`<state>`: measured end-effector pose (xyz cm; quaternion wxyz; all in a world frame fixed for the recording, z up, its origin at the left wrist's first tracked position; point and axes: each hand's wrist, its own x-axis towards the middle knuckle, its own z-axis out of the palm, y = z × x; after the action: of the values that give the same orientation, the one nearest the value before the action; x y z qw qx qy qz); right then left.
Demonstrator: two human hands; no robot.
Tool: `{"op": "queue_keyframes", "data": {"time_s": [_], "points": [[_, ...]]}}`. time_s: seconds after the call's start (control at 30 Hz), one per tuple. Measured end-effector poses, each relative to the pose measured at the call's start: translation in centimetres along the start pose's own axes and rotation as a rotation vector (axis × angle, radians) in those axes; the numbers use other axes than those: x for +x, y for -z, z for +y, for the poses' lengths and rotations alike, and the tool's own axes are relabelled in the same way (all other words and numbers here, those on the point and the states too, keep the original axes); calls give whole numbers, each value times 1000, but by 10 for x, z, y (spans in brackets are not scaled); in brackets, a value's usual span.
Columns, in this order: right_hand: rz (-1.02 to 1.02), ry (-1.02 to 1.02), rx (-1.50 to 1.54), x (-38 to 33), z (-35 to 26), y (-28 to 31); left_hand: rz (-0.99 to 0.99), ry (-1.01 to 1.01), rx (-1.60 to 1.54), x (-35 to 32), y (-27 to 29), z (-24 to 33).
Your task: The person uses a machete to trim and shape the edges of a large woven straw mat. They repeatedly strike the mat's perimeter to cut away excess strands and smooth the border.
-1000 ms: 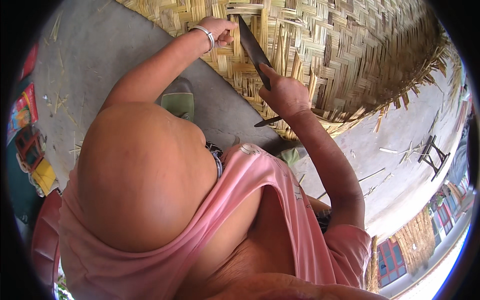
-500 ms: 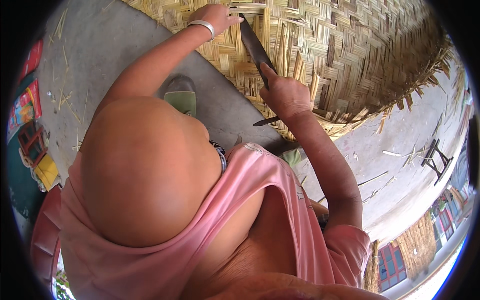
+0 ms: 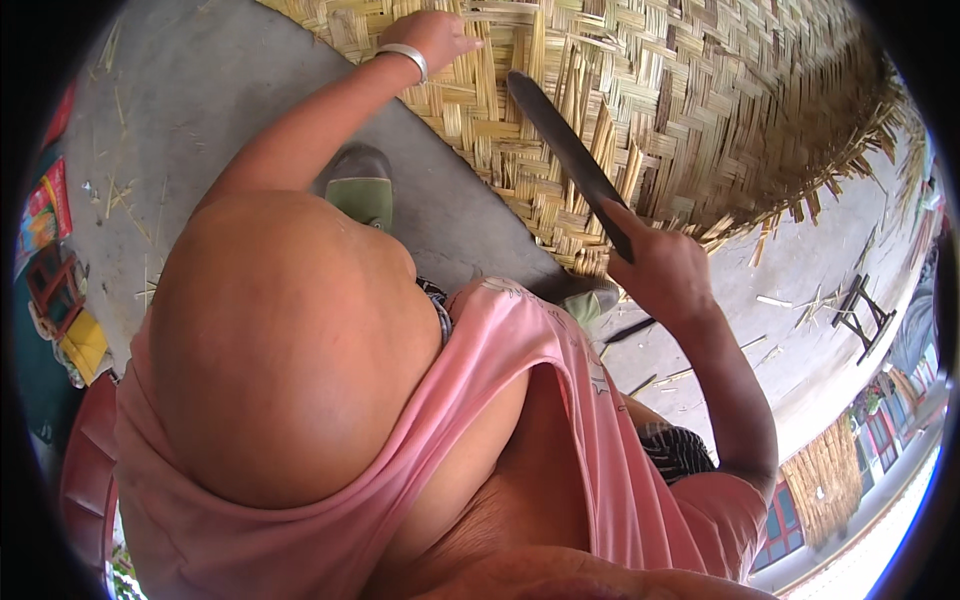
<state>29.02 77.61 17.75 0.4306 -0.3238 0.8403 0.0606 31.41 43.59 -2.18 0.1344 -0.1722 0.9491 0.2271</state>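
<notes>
A large mat woven from pale flat strips (image 3: 640, 75) spreads across the top, with several loose strip ends standing up near its middle. My left hand (image 3: 435, 38), a silver bangle at its wrist, rests on the mat at the upper left. Its fingers are closed; what they hold, if anything, is hidden. My right hand (image 3: 665, 270) grips a long, dark, flat knife (image 3: 565, 130). The rounded blade end points up and left over the mat, apart from my left hand, and a thin pointed end shows below my wrist.
My green and grey shoes (image 3: 360, 190) stand at the mat's near edge. A small dark stool (image 3: 865, 315) is on the concrete floor at right, among scattered straw bits. A dark red chair (image 3: 90, 470) is at lower left, with colourful bags (image 3: 45, 215) above it.
My right hand has drawn the knife down and to the right, away from my left hand. My left hand has stayed almost in place.
</notes>
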Motion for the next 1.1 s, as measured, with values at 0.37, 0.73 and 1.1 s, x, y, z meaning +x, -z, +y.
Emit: {"op": "queue_keyframes", "data": {"time_s": [0.37, 0.73, 1.1], "points": [[47, 24, 1004, -15, 17, 12, -247, 284, -1171, -9, -27, 51], [-140, 160, 1092, -3, 10, -9, -438, 304, -1085, -2, -20, 46], [-82, 80, 950, 45, 8, -25, -117, 376, -1007, -45, -36, 53]]}}
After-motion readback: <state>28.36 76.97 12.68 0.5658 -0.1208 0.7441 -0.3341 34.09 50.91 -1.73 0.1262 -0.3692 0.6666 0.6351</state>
